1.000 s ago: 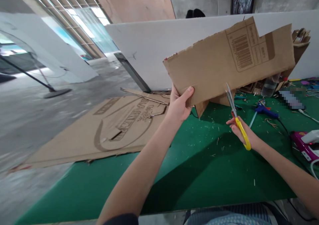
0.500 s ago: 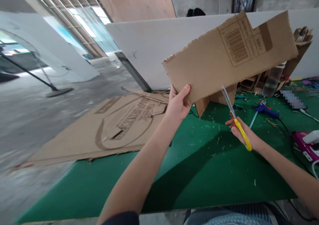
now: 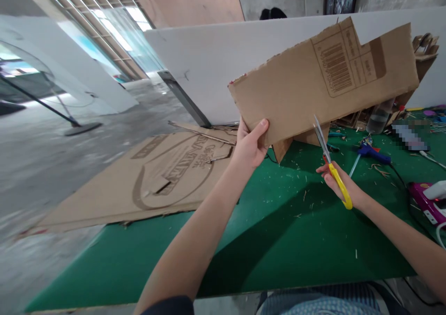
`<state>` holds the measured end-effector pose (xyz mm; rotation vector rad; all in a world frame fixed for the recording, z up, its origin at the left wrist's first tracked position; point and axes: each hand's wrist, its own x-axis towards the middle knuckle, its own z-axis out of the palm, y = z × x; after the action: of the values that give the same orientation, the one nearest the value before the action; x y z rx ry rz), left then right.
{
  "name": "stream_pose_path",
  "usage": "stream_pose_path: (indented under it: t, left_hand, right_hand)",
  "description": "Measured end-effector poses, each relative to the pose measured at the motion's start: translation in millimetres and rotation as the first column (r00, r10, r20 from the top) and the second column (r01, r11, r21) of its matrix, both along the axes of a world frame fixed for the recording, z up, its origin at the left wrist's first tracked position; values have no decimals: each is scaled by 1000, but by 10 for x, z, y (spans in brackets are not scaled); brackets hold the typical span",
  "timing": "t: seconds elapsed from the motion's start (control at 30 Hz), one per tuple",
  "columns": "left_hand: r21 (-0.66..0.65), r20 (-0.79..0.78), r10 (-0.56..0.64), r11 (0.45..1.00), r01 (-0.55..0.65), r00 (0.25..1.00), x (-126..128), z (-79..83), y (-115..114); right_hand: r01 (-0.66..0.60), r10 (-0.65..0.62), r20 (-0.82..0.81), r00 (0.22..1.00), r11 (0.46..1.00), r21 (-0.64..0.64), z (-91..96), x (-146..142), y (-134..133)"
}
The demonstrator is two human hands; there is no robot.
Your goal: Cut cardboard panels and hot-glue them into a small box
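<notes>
My left hand [image 3: 251, 144] grips the lower left corner of a brown cardboard piece [image 3: 289, 89], its thumb on the near face. The cardboard is held up at a tilt above the table, with a printed barcode and a notch cut from its top edge. In my right hand [image 3: 339, 185] is a pair of scissors [image 3: 336, 178] with yellow handles, its blades pointing up at the cardboard's lower edge. The blade tips overlap the cardboard in view; whether they touch it I cannot tell. Behind, a small cardboard structure [image 3: 284, 148] stands on the table, partly hidden.
A large printed cardboard sheet [image 3: 118, 189] lies at the left of the green table [image 3: 278, 254]. Toward the right are a blue glue gun [image 3: 374, 153], a phone [image 3: 410, 136], a water bottle [image 3: 378, 117] and a magenta power strip [image 3: 423, 203] with cables. A white partition [image 3: 198, 68] stands behind.
The cardboard has tilted slightly, its right end now lower and a little farther right. The scissors have shifted slightly right, and their blades appear a little more apart.
</notes>
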<state>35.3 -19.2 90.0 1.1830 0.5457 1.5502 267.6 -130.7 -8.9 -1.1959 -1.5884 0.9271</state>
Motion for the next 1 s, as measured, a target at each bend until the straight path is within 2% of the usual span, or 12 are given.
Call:
stream_pose_path:
  t: [0.37, 0.53, 0.83, 1.0]
  left_hand:
    - [-6, -31, -9, 1000, 9, 999, 42, -46, -23]
    - [8, -42, 8, 1000, -7, 999, 43, -27, -44]
    - [66, -27, 48, 997, -46, 999, 92, 45, -113]
    - [104, -25, 51, 993, -48, 998, 118, 96, -182]
  right_hand:
    - [12, -13, 10, 1000, 1000, 3, 19, -5, 3]
    - [1, -1, 1, 1000, 1000, -3, -2, 2, 7]
    - [19, -19, -2, 1000, 998, 59, -48, 17, 20]
    - [-36, 37, -14, 999, 998, 50, -35, 49, -4]
